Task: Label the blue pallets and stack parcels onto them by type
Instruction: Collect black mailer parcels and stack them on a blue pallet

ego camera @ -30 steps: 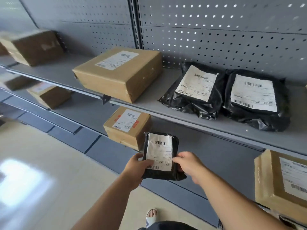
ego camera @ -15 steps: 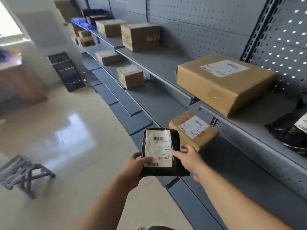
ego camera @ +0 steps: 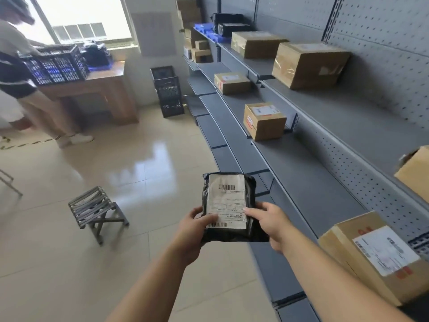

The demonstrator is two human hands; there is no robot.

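Observation:
I hold a black plastic parcel [ego camera: 228, 205] with a white shipping label, flat and face up, in front of my chest. My left hand [ego camera: 195, 225] grips its lower left edge, thumb on the label. My right hand [ego camera: 270, 223] grips its lower right edge. A blue pallet [ego camera: 207, 31] lies on the upper shelf at the far end, with black bagged parcels [ego camera: 228, 24] on it. Cardboard parcels [ego camera: 308, 63] stand along the grey shelves [ego camera: 313, 182] on my right.
A small folding stool [ego camera: 96, 209] stands on the tiled floor to my left. A black crate [ego camera: 168, 91] stands by the far wall. Another person [ego camera: 21, 73] bends over a black crate [ego camera: 58, 65] on a wooden table [ego camera: 97, 86] at the back left.
My view has swung left, from facing the shelves to looking down the aisle. The black parcel stays held in both hands. The stool, table and other person have come into view.

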